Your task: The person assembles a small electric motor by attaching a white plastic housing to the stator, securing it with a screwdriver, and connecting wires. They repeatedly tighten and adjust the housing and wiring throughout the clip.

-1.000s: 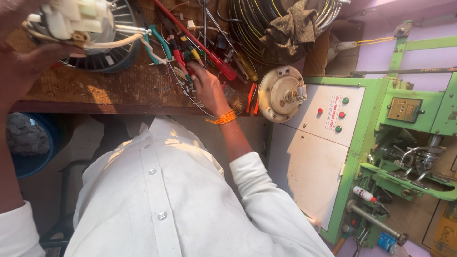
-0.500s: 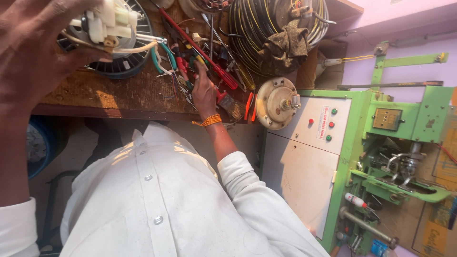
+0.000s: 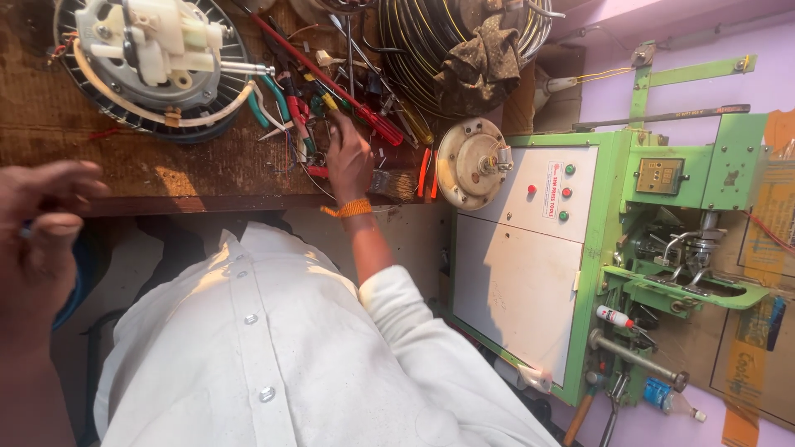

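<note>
My left hand (image 3: 40, 236) hovers blurred at the left edge, below the wooden bench (image 3: 166, 170). Its fingers are loosely apart and hold nothing. A white plastic motor assembly (image 3: 149, 45) with wires rests on a round black fan stator (image 3: 178, 116) at the bench's top left. My right hand (image 3: 348, 157), an orange thread on its wrist, reaches into a heap of pliers and screwdrivers (image 3: 306, 108). Its fingertips are buried among the red and green handles, so its grip is hidden. A long red-handled screwdriver (image 3: 331, 79) lies just above it.
A coil of black and yellow cable (image 3: 431, 50) with a rag on it sits at the top. A round metal motor cover (image 3: 472, 161) leans beside a green and white press machine (image 3: 530, 265). My white shirt (image 3: 273, 356) fills the lower frame.
My left hand has let go of the white motor assembly, which now lies on the bench, and has dropped down to the left. My right hand stays among the tools.
</note>
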